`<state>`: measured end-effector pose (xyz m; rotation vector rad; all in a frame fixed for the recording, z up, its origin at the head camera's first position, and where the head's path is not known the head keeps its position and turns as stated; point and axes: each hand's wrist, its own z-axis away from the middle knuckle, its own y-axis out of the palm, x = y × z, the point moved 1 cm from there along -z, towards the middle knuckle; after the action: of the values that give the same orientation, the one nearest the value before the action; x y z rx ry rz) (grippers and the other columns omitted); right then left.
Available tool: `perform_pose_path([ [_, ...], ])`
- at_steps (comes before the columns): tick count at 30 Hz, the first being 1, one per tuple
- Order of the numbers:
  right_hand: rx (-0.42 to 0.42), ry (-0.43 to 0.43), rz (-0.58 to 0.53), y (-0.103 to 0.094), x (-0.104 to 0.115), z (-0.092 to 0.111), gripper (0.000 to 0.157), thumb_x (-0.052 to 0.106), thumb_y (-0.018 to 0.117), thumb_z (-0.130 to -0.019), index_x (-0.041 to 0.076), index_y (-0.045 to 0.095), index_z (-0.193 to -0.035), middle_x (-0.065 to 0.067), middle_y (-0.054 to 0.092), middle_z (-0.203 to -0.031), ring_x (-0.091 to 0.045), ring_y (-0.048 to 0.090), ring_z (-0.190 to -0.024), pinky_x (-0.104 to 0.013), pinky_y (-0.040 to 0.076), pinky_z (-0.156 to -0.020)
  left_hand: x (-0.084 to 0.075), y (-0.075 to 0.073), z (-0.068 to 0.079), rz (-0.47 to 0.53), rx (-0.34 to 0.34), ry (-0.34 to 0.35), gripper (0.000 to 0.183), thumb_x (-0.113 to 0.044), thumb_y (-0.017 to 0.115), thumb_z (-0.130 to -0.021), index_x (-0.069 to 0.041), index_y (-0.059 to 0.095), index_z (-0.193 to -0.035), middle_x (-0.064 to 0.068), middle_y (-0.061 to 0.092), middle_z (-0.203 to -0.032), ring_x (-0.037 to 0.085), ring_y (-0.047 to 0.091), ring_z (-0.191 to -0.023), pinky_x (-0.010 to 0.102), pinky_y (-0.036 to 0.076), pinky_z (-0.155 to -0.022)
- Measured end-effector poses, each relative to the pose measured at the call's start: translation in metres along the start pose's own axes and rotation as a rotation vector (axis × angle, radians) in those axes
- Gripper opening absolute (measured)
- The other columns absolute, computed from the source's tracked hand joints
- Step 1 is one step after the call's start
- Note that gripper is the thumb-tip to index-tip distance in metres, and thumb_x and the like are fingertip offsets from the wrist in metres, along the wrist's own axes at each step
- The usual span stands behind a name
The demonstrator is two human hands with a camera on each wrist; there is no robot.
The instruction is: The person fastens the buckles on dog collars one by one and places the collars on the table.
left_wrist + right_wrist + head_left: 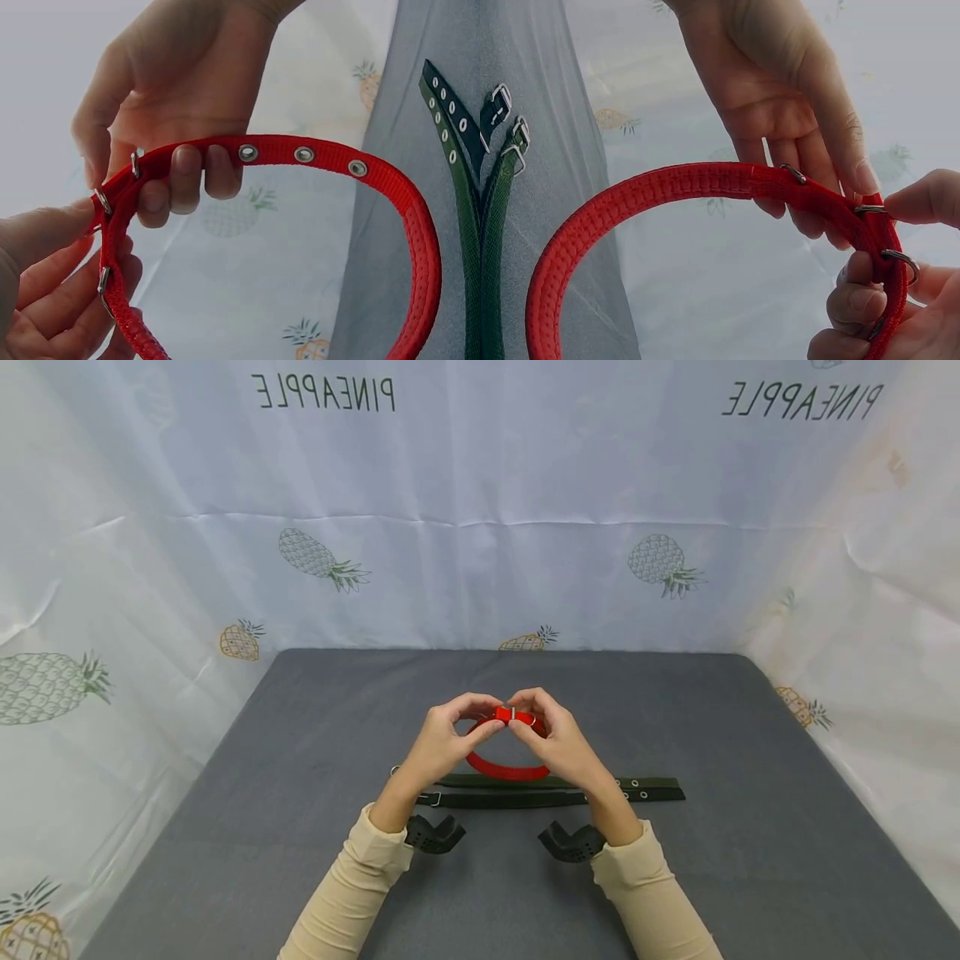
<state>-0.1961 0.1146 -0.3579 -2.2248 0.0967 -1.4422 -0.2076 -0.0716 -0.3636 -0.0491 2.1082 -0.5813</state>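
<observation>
Both hands hold up a red dog collar (507, 772), bent into a loop, over the grey table. The left hand (438, 742) pinches one side of its metal buckle part (870, 209) between thumb and fingers. From the other side the right hand (564, 745) grips the overlapping strap, its fingers curled round the band in the left wrist view. Metal eyelets (304, 154) line the thinner part of the strap; a padded section (641, 191) makes up the other part. A D-ring (900, 264) hangs by the right fingers. Part of the collar lies hidden behind the fingers.
Below the hands, a green collar (652, 783) and a darker, near-black collar (517, 800) lie straight, side by side, on the grey table (337, 710). Pineapple-printed white curtains (465, 568) stand behind and at both sides. Black mounts (435, 835) sit at the wrists.
</observation>
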Motion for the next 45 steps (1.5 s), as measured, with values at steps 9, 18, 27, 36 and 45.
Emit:
perform_pose_path([
  [9, 0.022, 0.028, -0.041, -0.0017, 0.001, -0.0017, 0.031, 0.006, 0.06, -0.094, 0.0, 0.054, -0.124, -0.017, 0.059, -0.091, -0.004, 0.04, -0.057, -0.019, 0.039, -0.055, 0.001, 0.0006, -0.0018, 0.022, -0.007, 0.023, 0.025, -0.008, 0.066, -0.09, -0.001, 0.065, -0.114, 0.016, 0.071, -0.108, 0.026, 0.068, -0.098, 0.028, 0.055, -0.088],
  [18, 0.015, 0.018, -0.035, -0.0011, -0.0013, -0.0027, 0.033, 0.006, 0.063, -0.092, -0.002, 0.056, -0.123, -0.022, 0.064, -0.095, -0.004, 0.043, -0.056, -0.02, 0.04, -0.054, 0.0006, 0.0003, -0.0037, 0.014, -0.025, 0.067, 0.023, -0.007, 0.067, -0.089, -0.001, 0.066, -0.112, 0.016, 0.071, -0.105, 0.025, 0.068, -0.094, 0.027, 0.057, -0.084],
  [27, 0.011, 0.005, -0.011, -0.002, -0.005, -0.0037, 0.027, 0.006, 0.063, -0.092, -0.003, 0.058, -0.117, -0.019, 0.062, -0.09, -0.004, 0.042, -0.057, -0.02, 0.04, -0.054, 0.002, -0.0004, -0.0045, -0.011, -0.053, 0.095, 0.02, -0.006, 0.07, -0.087, -0.002, 0.069, -0.106, 0.013, 0.067, -0.102, 0.021, 0.065, -0.091, 0.03, 0.058, -0.082],
  [36, 0.022, -0.009, 0.004, -0.001, -0.0078, -0.001, 0.026, 0.007, 0.064, -0.092, -0.001, 0.059, -0.116, -0.019, 0.063, -0.097, -0.008, 0.045, -0.06, -0.02, 0.042, -0.056, 0.0068, 0.0014, -0.0016, -0.018, -0.06, 0.112, 0.018, -0.005, 0.071, -0.086, -0.002, 0.069, -0.103, 0.012, 0.067, -0.1, 0.02, 0.065, -0.089, 0.03, 0.058, -0.082],
  [45, 0.0, -0.023, -0.01, -0.0029, -0.0075, -0.0006, 0.024, 0.006, 0.063, -0.092, -0.001, 0.06, -0.116, -0.02, 0.065, -0.1, -0.001, 0.056, -0.07, -0.02, 0.05, -0.064, 0.0063, -0.002, -0.0007, -0.016, -0.095, 0.089, 0.018, -0.005, 0.071, -0.086, -0.002, 0.069, -0.103, 0.013, 0.068, -0.101, 0.021, 0.064, -0.093, 0.034, 0.057, -0.086],
])
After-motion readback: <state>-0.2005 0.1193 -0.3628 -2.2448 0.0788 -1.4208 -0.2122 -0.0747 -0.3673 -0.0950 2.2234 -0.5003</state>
